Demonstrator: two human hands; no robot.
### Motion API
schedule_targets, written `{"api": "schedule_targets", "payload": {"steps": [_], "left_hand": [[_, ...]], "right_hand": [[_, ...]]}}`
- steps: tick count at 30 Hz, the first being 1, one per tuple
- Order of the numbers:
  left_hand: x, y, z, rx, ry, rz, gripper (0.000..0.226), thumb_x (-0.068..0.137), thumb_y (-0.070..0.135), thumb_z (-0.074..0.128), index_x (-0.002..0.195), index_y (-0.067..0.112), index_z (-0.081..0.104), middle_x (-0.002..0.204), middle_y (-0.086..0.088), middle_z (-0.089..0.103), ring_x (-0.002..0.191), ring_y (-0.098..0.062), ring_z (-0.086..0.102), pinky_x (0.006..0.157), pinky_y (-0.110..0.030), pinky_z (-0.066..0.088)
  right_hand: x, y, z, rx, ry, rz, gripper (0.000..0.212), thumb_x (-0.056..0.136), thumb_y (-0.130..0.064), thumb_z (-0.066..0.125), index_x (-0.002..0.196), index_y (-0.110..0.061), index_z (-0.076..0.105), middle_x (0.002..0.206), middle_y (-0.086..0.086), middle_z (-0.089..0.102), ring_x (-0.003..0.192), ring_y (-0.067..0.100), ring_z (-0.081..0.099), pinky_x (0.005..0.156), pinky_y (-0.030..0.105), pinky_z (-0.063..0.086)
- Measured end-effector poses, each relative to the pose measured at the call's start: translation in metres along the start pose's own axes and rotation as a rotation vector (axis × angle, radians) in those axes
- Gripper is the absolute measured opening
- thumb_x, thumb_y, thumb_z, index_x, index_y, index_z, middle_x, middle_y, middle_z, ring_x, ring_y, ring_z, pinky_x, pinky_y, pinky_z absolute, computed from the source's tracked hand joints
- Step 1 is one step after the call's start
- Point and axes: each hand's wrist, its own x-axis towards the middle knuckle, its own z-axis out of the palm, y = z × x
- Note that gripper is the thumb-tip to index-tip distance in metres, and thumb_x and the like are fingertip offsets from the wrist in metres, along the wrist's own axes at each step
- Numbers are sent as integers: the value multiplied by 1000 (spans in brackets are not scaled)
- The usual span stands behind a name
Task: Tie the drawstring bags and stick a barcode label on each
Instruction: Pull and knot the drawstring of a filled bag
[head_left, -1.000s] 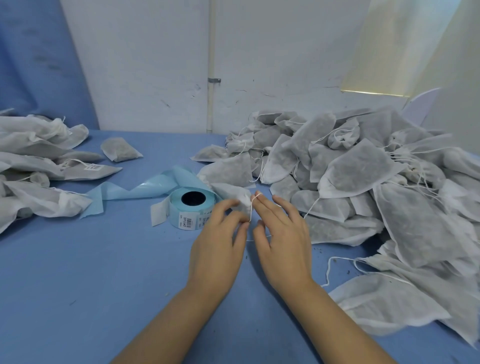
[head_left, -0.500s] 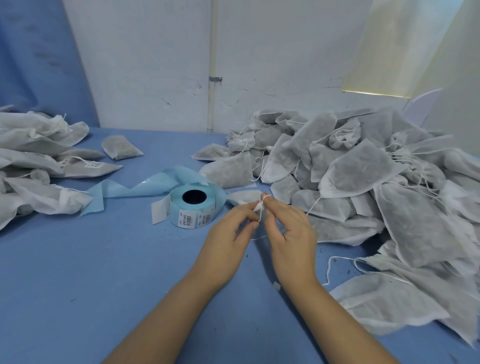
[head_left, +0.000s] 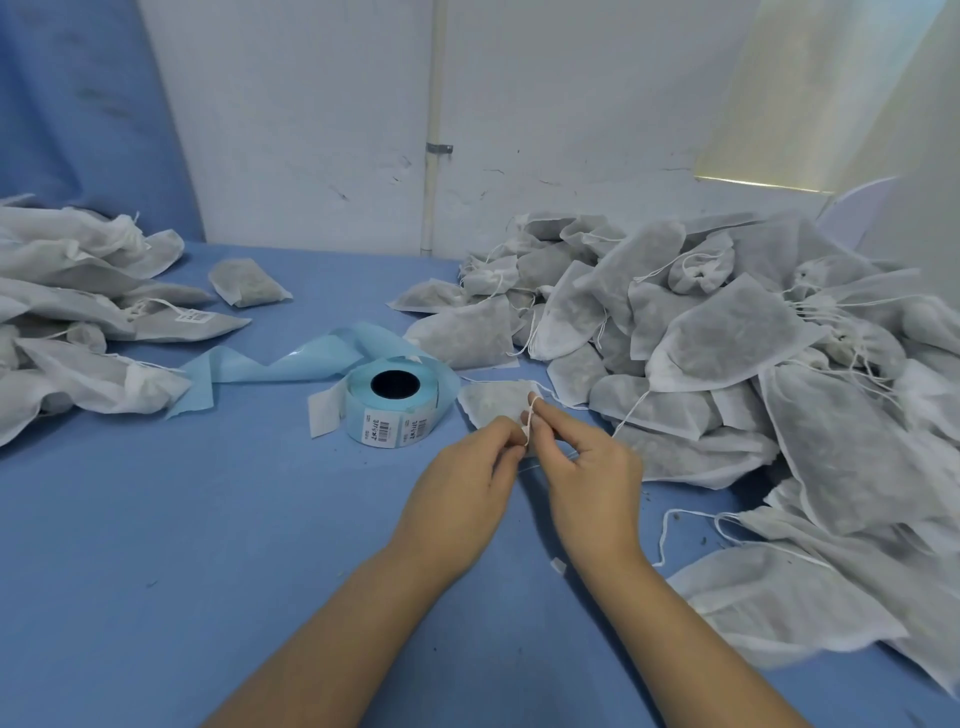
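head cam only, worn, looking forward and down from above the near edge of the blue table (head_left: 182, 545); label roll (head_left: 392, 400) close, just left of centre, wall behind it

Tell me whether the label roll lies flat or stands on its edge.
Flat. The label roll rests on the blue table with its dark core hole facing up; barcode labels show on its side.

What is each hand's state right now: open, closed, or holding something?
Left hand: closed, pinching the white drawstring of a small bag.
Right hand: closed, pinching the same drawstring.
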Motion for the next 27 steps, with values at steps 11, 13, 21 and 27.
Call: {"api": "schedule_targets", "payload": {"steps": [11, 13, 21, 27], "left_hand": [[2, 3, -2, -303, 66, -215, 15, 101, 21, 41, 88, 26, 48, 85, 2, 69, 67, -2, 66, 68, -26, 49], [3, 4, -4, -355, 139, -253, 14, 101, 21, 41, 89, 25, 48, 82, 1, 67, 62, -2, 66, 60, -18, 47], [-3, 10, -2, -190, 240, -122, 11, 100, 18, 43, 96, 27, 49, 72, 8, 54, 56, 0, 55, 56, -5, 39], [-1, 11, -6, -433, 214, -135, 15, 98, 9, 47, 90, 18, 55, 77, 10, 65, 62, 4, 60, 59, -6, 43]], "right_hand": [[8, 0, -3, 475, -77, 228, 14, 80, -11, 74, 80, -25, 76, 84, -13, 75, 84, -1, 69, 73, 8, 48], [7, -3, -3, 445, -155, 193, 13, 80, -13, 74, 79, -26, 77, 84, -14, 75, 84, -1, 69, 73, 9, 48], [-2, -8, 1, -11, -156, -74, 7, 81, -25, 73, 76, -30, 76, 80, -19, 69, 98, 6, 48, 79, 9, 36], [-8, -14, 9, 180, -154, 25, 12, 78, -13, 73, 72, -20, 65, 85, -12, 58, 85, 11, 54, 78, 22, 46]]}}
